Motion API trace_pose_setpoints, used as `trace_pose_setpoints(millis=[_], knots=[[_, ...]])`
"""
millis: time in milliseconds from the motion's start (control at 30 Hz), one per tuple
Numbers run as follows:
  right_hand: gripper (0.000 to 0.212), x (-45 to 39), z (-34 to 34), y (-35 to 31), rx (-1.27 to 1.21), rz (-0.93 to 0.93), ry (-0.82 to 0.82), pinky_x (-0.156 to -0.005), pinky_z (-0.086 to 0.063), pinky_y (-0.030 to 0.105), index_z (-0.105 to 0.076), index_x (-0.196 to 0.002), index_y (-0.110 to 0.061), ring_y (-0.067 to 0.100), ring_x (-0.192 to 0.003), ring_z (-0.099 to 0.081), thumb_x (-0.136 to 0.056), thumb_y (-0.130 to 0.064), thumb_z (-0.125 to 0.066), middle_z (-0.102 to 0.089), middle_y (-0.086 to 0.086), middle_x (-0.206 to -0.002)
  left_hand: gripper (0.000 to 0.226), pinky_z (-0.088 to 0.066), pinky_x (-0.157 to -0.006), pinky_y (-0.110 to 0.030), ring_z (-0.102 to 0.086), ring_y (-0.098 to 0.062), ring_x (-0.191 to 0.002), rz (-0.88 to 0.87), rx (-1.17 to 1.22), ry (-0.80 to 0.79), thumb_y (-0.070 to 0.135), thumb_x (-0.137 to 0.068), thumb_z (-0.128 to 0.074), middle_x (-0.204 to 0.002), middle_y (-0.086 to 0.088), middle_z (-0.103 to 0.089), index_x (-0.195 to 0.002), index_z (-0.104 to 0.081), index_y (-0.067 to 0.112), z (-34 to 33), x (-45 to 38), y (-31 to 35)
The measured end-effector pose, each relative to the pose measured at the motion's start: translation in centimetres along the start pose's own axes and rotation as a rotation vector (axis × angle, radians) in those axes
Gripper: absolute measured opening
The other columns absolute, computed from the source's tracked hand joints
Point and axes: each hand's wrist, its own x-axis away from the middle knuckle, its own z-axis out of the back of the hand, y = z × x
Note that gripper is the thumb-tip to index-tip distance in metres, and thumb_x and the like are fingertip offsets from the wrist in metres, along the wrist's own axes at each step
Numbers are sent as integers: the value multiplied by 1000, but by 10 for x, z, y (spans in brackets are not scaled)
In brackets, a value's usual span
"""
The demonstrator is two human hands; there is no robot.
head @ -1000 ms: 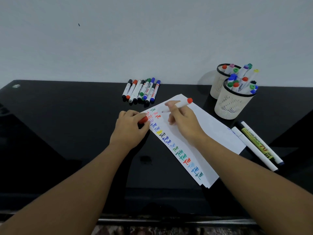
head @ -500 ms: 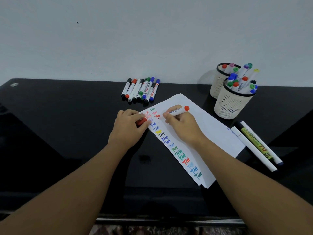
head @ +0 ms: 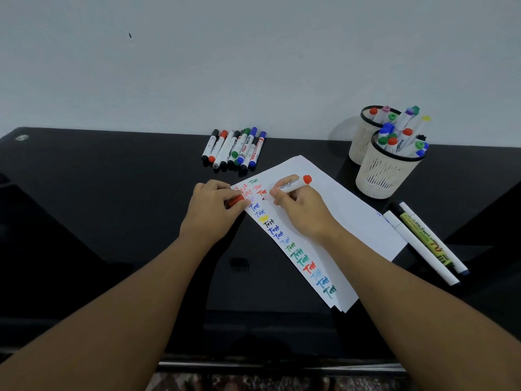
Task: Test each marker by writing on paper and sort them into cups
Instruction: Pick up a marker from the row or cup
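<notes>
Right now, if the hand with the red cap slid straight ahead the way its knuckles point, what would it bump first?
Probably the paper: the left hand, gripping the red cap, points right, at the paper's near edge. Further along comes the right hand holding the marker.

Soft, even, dim bluish light, faint round shadow on the wall left of the cups (head: 390,180), glossy black table (head: 112,193) mirroring them, wide-angle bowing at edges

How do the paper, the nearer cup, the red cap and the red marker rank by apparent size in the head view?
1. paper
2. nearer cup
3. red marker in the right hand, partly hidden
4. red cap in the left hand, mostly hidden
</notes>
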Motion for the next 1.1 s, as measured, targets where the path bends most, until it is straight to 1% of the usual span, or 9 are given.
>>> trace_pose_setpoints(millis=[67, 133, 233, 333, 533, 733, 833, 933, 1100], knots=[[18, -1, 0, 1, 11, 6, -5, -85, -56, 41, -69, -104, -23, 17, -91, -69, -103, -38, -60, -71, -7, -101, 43, -40, -100, -30, -40, -15, -121, 1, 1, -3, 50, -90, -70, -128, 6, -59, -125, -73, 24, 0, 0, 0], [20, 0, 0, 0, 28, -8, -17, -83, -56, 41, -70, -106, -22, 18, -89, -69, -103, -39, -60, -72, -4, -98, 44, -39, -99, -29, -40, -15, -122, 1, -9, -6, 50, -91, -70, -128, 6, -59, -125, -72, 24, 0, 0, 0], [21, 1, -1, -1, 51, 14, -13, -80, -55, 35, -69, -108, -22, 16, -87, -69, -104, -40, -58, -71, -6, -96, 43, -40, -98, -29, -40, -15, -121, -2, -4, 1, 49, -90, -71, -128, 6, -60, -124, -73, 23, 0, 1, 0], [21, 1, 0, -1, 55, 0, 36, -79, -54, 31, -67, -108, -22, 14, -85, -68, -104, -39, -57, -70, -8, -95, 44, -40, -98, -29, -40, -16, -121, 0, 1, -1, 50, -90, -71, -128, 5, -59, -124, -73, 23, 1, 1, 1], [23, 2, 2, -3, 85, -4, 3, -78, -55, 33, -66, -111, -22, 16, -83, -68, -105, -41, -55, -69, -7, -90, 44, -40, -98, -29, -40, -16, -122, 1, -10, -7, 50, -90, -70, -129, 5, -59, -126, -72, 23, 2, 0, 2], [30, 3, 1, -4, 52, -51, 29, -85, -58, 39, -66, -110, -16, 19, -86, -69, -105, -43, -54, -69, -3, -91, 44, -39, -98, -28, -40, -15, -122, 9, -4, -11, 51, -90, -70, -129, 6, -59, -125, -72, 24, 1, 1, 2], [27, 2, 0, -4, 72, -45, 42, -86, -57, 38, -67, -110, -18, 17, -86, -68, -105, -41, -54, -69, -6, -92, 43, -44, -101, -33, -41, -16, -122, 2, 8, -3, 50, -89, -72, -128, 5, -59, -123, -73, 23, 1, 1, 1], [21, 3, 1, -4, 70, -28, 47, -86, -57, 35, -64, -111, -22, 14, -87, -68, -106, -40, -54, -69, -9, -94, 43, -42, -100, -31, -41, -16, -122, 5, 16, -4, 50, -89, -72, -127, 6, -59, -123, -73, 23, 1, 1, 2], [26, 3, 0, -4, 69, -66, 63, -86, -58, 39, -66, -108, -18, 18, -85, -69, -105, -42, -54, -69, -4, -90, 44, -42, -99, -31, -41, -16, -122, 7, 9, -6, 50, -89, -72, -128, 6, -59, -124, -73, 23, 1, 1, 1]])
